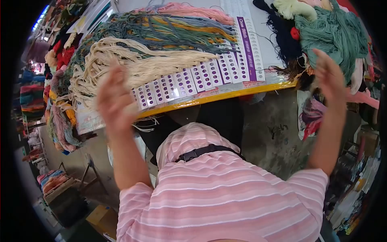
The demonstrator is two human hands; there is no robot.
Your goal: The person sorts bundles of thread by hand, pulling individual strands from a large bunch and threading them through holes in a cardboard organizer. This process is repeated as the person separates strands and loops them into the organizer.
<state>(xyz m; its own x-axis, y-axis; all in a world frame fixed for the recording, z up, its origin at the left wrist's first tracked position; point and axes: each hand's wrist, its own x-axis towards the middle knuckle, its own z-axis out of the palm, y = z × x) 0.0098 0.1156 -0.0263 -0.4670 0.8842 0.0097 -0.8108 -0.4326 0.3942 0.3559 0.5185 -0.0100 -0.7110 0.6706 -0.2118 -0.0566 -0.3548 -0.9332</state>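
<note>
My left hand (116,97) is raised in front of the cream thread bundle (117,56), its fingers loosely apart and blurred by motion. Nothing shows in it. On the right, my right hand (328,76) is lifted beside the dark thread and the green yarn (326,34), fingers stretched out and slightly blurred, holding nothing visible. Between the hands, a row of white punched thread cards (177,86) with purple dots lies along the table's front edge, threads reaching to their tops. One long purple card (246,48) carries printed lettering. Blue-green and mustard threads (161,30) lie behind the cream bundle.
Yellow tape (217,97) lines the edge of the worktable. Pink thread (189,11) lies at the back, and black thread (282,32) to the right. Coloured skeins (60,117) hang at the left corner. A cardboard box (100,220) stands on the floor at lower left.
</note>
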